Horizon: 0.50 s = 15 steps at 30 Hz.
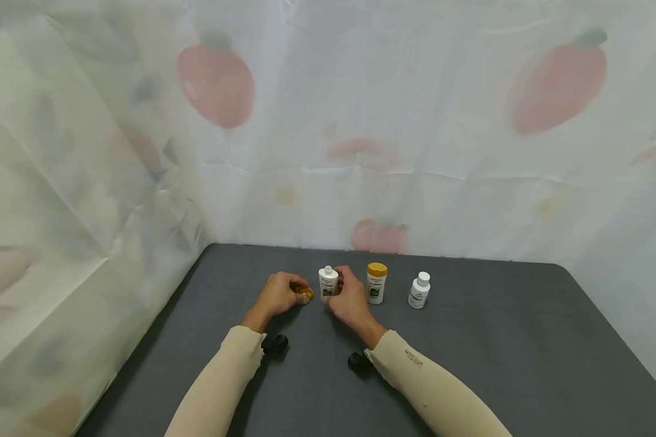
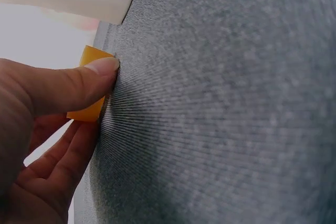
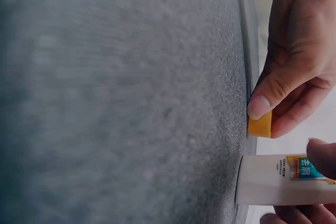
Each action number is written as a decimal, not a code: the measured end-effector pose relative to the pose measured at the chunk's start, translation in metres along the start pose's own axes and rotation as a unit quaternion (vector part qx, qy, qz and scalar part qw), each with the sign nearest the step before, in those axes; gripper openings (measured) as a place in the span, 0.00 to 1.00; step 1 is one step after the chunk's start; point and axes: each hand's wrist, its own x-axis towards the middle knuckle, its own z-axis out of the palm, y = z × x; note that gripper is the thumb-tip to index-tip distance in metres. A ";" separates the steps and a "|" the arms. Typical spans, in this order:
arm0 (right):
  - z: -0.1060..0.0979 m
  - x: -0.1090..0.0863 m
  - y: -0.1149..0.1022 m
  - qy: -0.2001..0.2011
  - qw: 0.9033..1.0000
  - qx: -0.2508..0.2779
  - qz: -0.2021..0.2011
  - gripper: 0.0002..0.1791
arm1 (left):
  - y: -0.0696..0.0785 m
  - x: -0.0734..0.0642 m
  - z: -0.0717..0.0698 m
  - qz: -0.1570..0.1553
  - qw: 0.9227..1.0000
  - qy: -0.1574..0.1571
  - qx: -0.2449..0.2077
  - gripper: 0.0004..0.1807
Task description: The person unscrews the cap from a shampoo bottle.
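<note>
My left hand (image 1: 276, 296) pinches a yellow cap (image 1: 307, 293) between thumb and fingers, low at the tabletop. In the left wrist view the thumb lies across the cap (image 2: 89, 113), its edge right at the cloth. Just right of it, a white shampoo bottle (image 1: 328, 279) stands upright, its small white nozzle uncovered. My right hand (image 1: 354, 301) grips this bottle from the right, thumb in front and fingers behind. The right wrist view shows the base of the bottle (image 3: 262, 179) at the table surface, with a blue and yellow label partly under the thumb.
A similar white bottle with a yellow cap (image 1: 376, 284) stands right of my right hand. Farther right is a small white bottle with a white lid (image 1: 419, 291). All stand on a dark grey table (image 1: 497, 352), with a fruit-printed curtain (image 1: 443, 121) behind and at the left.
</note>
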 end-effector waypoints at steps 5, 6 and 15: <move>-0.004 -0.005 -0.002 0.017 1.000 0.019 -0.011 0.34 | -0.002 0.000 0.001 0.006 1.000 -0.005 0.002 0.15; -0.006 -0.006 -0.003 0.017 1.000 0.020 -0.013 0.33 | -0.002 0.000 0.001 0.008 1.000 -0.006 0.003 0.15; -0.026 -0.025 -0.012 -0.003 0.997 0.017 -0.073 0.32 | 0.001 -0.009 -0.010 0.018 0.999 -0.024 -0.031 0.24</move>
